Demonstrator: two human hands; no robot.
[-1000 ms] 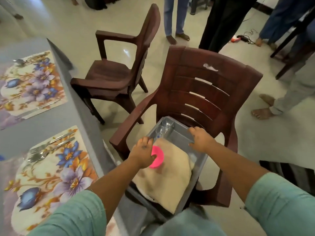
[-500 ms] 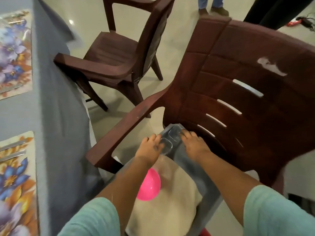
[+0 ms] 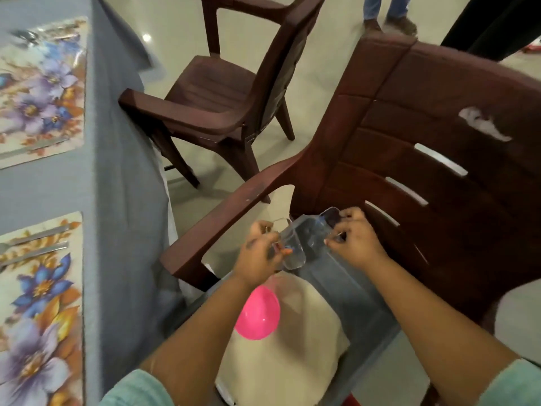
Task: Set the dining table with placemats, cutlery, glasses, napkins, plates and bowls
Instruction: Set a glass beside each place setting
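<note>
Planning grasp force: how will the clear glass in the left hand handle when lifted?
The clear glass is probably rigid and fragile; its smooth wall looks slippery. The left hand grips it tilted over the grey bin, so it could roll if laid down.

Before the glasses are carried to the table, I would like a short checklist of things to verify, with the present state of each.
1. Left hand grips a clear glass: ok, fingers are curled around it.
2. Right hand grips a second glass: ok, though the exact hold is blurred.
3. Both glasses are out of the grey bin: cannot tell, they are still over its far end.
4. Glasses intact: cannot tell, too transparent and blurred.
5. Near placemat has free space beside the cutlery: ok.
6. Pink bowl sits steady on the beige cloth: ok, it rests there untouched.
</note>
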